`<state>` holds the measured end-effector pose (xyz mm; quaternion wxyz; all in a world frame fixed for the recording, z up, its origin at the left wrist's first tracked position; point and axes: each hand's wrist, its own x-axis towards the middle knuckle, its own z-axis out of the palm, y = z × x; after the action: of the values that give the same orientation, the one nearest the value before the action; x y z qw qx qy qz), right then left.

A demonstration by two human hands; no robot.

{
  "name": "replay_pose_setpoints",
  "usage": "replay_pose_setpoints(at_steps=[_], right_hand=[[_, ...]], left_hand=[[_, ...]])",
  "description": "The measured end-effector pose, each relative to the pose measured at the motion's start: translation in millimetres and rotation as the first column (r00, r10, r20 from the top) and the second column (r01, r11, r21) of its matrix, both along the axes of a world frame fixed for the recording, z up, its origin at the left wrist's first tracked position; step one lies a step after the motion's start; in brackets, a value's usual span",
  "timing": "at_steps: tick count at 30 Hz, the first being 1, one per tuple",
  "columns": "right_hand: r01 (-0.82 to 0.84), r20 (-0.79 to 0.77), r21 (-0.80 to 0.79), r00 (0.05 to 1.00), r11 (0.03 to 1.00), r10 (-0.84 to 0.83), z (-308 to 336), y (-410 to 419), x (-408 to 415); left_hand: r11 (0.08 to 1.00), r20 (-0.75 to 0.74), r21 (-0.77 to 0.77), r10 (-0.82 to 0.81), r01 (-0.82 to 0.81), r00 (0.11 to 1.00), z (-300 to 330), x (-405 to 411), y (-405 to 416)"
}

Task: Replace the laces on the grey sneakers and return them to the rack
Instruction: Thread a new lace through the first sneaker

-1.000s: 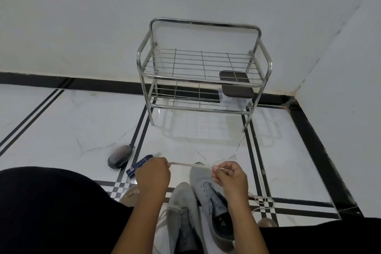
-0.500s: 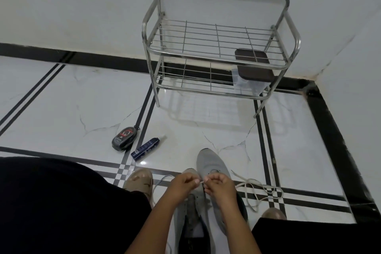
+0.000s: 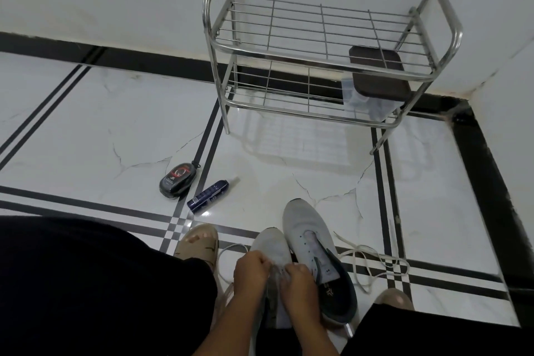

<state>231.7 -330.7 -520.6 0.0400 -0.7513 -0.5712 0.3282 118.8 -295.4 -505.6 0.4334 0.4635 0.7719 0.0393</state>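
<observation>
A: Standing against the wall at the corner of the tiled floor (image 3: pixel 86 124) is the largest item, the steel rack (image 3: pixel 323 46). What has changed around it?

B: Compared with half a second ago, the rack sits higher in the view and its top rail is cut off, so the camera has tilted further down. A dark-lidded clear box (image 3: pixel 375 78) rests on the lower shelf at the right, as before.

A: And the grey sneakers?

B: Both lie on the floor between the person's feet, touching side by side. The right sneaker (image 3: pixel 312 243) shows bare eyelets; a loose lace (image 3: pixel 375 266) lies coiled just beside it. The left sneaker (image 3: pixel 271 246) is partly covered by the hands.

A: State of the hands?

B: The left hand (image 3: pixel 251 272) and right hand (image 3: pixel 297 280) have dropped lower and now press close together over the left sneaker's eyelets, fingers curled and pinching a lace end; the lace itself is hard to make out there.

A: Smaller items?

B: A black polish case (image 3: pixel 178 180) and a blue spray bottle (image 3: pixel 208 196) lie near each other, unmoved.
</observation>
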Motion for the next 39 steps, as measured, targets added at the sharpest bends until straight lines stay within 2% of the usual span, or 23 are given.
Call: replay_pose_setpoints(at_steps=[3, 7, 11, 20, 22, 25, 27, 33, 39], right_hand=[[-0.005, -0.044, -0.006, 0.999, 1.000, 0.005, -4.1, 3.6, 5.7], [0.074, -0.144, 0.035, 0.987, 0.997, -0.068, -4.1, 4.3, 8.0], [0.089, -0.138, 0.034, 0.987, 0.995, -0.084, -7.5, 3.8, 9.2], [0.116, -0.157, 0.026, 0.981, 0.993, -0.111, -9.5, 2.7, 9.6], [0.114, -0.166, 0.016, 0.980, 0.993, -0.110, -9.4, 2.9, 10.2], [0.107, -0.176, 0.005, 0.979, 0.994, -0.104, -11.2, 1.6, 11.5], [0.114, -0.187, 0.008, 0.976, 0.993, -0.111, -14.0, 0.0, 11.9], [0.185, -0.195, 0.005, 0.964, 0.983, -0.180, -18.0, -4.5, 10.3], [0.193, -0.265, -0.053, 0.943, 0.980, -0.200, -23.1, -5.3, 13.9]], left_hand=[[0.999, -0.012, 0.030, -0.035, 0.036, 0.999, -7.1, 6.9, -7.0], [0.983, -0.166, 0.124, -0.115, 0.136, 0.979, -9.8, 10.8, -17.7], [0.970, -0.256, 0.165, -0.131, 0.177, 0.958, -12.5, 11.4, -25.6], [0.974, -0.184, 0.227, 0.027, 0.016, 0.983, -11.8, 23.1, -31.9], [0.969, -0.233, 0.221, -0.058, 0.111, 0.971, -14.0, 24.8, -32.9], [0.914, -0.339, 0.234, -0.244, 0.332, 0.909, -16.5, 26.5, -35.9], [0.900, -0.405, 0.198, -0.286, 0.388, 0.869, -20.6, 28.8, -39.4], [0.929, -0.331, 0.265, -0.166, 0.260, 0.929, -20.9, 32.6, -46.1], [0.910, -0.336, 0.296, -0.186, 0.290, 0.923, -27.5, 26.9, -43.8]])
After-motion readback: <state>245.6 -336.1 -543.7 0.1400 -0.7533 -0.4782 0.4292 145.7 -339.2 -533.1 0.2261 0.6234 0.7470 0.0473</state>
